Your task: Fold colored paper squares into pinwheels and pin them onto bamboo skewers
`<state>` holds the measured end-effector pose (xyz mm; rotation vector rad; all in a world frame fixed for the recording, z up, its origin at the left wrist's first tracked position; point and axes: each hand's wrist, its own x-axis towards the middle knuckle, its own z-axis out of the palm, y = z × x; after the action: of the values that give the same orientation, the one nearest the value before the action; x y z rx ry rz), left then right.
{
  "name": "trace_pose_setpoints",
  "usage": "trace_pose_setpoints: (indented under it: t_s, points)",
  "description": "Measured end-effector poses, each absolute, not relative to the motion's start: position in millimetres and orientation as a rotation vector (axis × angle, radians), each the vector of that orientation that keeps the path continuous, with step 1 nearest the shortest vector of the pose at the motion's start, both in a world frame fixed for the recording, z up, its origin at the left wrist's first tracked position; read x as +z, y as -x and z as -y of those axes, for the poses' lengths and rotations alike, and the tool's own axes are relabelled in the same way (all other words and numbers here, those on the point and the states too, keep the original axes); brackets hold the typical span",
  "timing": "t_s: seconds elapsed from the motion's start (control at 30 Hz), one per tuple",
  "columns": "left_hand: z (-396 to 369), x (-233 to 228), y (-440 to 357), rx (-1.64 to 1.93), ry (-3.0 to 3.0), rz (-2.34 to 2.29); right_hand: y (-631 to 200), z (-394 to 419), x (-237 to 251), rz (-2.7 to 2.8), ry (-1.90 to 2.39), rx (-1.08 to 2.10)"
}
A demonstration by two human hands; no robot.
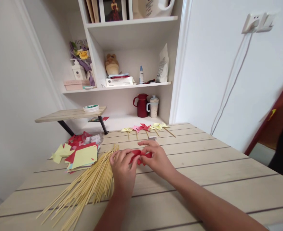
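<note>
Both hands meet over the middle of the wooden table (204,179) on a piece of red paper (140,156). My left hand (123,166) pinches its left end. Its right end is held by my right hand (157,157), and the sheet is bent and folded between them. A spread pile of thin bamboo sticks (88,187) lies just left of my left hand. Beyond the sticks lies a stack of coloured paper squares (83,157), yellow on top with red beneath.
Several finished paper pinwheels (145,127) on sticks lie in a row at the table's far edge. A small clear container (93,138) sits behind the paper stack. Shelves behind hold a red jug (141,105) and a mug (153,106). A low wooden riser (70,115) stands at left.
</note>
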<state>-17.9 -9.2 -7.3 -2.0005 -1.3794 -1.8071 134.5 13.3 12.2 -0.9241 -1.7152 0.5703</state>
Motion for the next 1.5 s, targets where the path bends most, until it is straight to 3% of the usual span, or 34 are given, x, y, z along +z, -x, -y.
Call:
trace_pose_setpoints:
  t_s: [0.17, 0.33, 0.7, 1.17, 1.5]
  points:
    - [5.9, -5.9, 18.6, -2.454, 1.779, 1.63, -133.7, -15.8, 14.9, 1.247, 0.863, 1.306]
    - [5.0, -3.7, 15.5, -3.073, 1.913, 1.806, -137.7, -21.0, 16.3, 1.04, 0.795, 1.482]
    - [11.4, -0.2, 5.3, -3.1, 2.14, 1.961, -129.6, -11.1, 13.9, 1.132, 0.859, 1.446]
    - [14.4, 0.8, 7.0, -3.065, 1.981, 2.112, -127.6, -10.9, 8.2, 1.123, 0.848, 1.501]
    - [5.8, -8.6, 14.1, -3.177, 1.539, 2.221, -129.2, -6.7, 7.0, 1.277, 0.84, 1.397]
